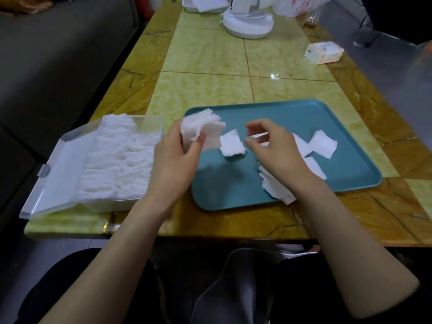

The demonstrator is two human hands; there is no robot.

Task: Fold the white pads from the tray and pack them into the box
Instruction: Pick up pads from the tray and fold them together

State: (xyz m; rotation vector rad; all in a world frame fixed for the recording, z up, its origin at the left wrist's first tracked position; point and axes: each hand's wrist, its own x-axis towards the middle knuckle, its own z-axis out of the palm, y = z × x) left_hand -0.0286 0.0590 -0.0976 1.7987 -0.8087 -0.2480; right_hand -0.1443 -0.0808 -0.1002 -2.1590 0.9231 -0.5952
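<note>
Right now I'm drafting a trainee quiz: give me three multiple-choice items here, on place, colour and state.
1. The clear box stands: A. left of the tray B. right of it C. on it
2. The tray is: A. red B. teal C. black
3. The left hand: A. lies flat B. grips a stack of pads C. shuts the lid
Answers: 1 A, the box sits by the tray's left edge; 2 B, its bare floor is teal; 3 B, it is curled round the stack.
</note>
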